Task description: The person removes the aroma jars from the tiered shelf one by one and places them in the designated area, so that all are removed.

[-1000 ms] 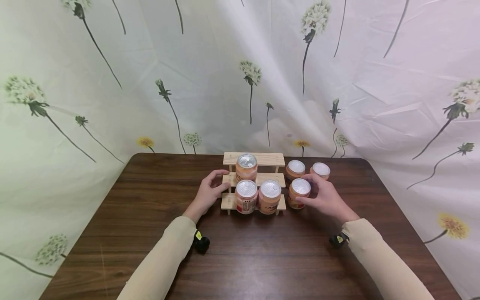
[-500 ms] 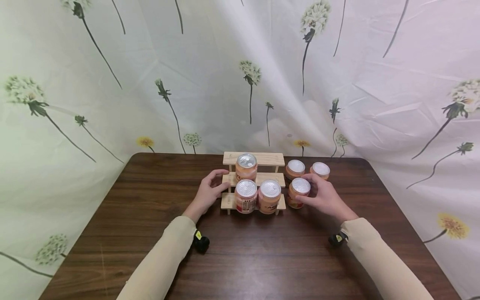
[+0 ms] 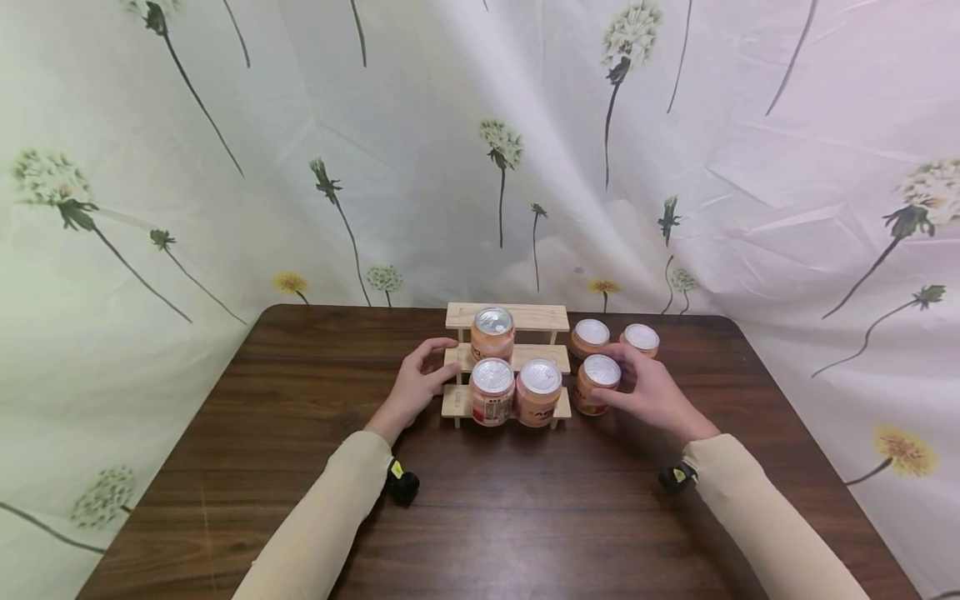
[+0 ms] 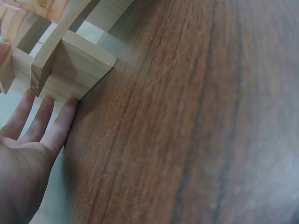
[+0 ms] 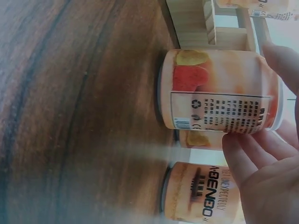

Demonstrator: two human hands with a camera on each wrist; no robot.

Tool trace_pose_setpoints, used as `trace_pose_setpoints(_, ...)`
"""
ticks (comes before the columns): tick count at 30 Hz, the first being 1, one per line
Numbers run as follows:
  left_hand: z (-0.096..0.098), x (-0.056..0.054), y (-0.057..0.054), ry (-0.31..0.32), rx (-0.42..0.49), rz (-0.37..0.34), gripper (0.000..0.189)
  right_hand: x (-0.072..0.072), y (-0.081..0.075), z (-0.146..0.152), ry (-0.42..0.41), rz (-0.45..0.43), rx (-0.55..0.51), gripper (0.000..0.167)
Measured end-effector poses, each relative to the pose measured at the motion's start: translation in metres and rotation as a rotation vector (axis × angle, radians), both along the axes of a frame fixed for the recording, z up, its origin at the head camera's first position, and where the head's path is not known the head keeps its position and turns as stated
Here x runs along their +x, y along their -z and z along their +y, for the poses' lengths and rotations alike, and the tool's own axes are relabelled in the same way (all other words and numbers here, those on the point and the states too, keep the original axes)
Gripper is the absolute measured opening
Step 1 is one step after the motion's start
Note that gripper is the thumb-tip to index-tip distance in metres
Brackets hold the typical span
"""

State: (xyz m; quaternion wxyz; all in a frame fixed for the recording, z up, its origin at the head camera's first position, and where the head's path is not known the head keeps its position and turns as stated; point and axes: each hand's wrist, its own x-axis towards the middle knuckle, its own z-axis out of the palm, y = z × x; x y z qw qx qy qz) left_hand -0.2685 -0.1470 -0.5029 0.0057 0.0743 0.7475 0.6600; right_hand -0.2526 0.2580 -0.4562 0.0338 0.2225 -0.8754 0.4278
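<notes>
A three-step wooden rack (image 3: pixel 555 360) stands on the table. Two orange cans (image 3: pixel 538 404) with silvery lids sit on its lowest step, and another can (image 3: pixel 492 335) stands on the middle step. My left hand (image 3: pixel 415 385) touches the rack's left end. In the left wrist view, straight fingers (image 4: pixel 58 123) rest against the wooden end panel. Right of the rack, my right hand (image 3: pixel 648 392) grips an orange can (image 5: pixel 215 91) between thumb and fingers. Its printed label faces the right wrist camera. The can stands upright, at or close to the tabletop.
Two more cans (image 3: pixel 590 337) (image 3: pixel 640 339) stand behind the gripped can at the table's back right. A dark brown wooden table (image 3: pixel 517 517) spreads in front of the rack. A flower-printed curtain (image 3: pixel 420 167) hangs behind it.
In my right hand the can has turned slightly, bringing more lettering into sight. The left hand, the rack and the other cans keep their places.
</notes>
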Motion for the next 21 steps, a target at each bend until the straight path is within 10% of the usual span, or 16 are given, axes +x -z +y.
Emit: trace_pose_setpoints(21,0.0,-0.001,-0.001,0.007,0.007,-0.003,0.039,-0.014,-0.055,-0.036,-0.077,0.027,-0.073,0.064)
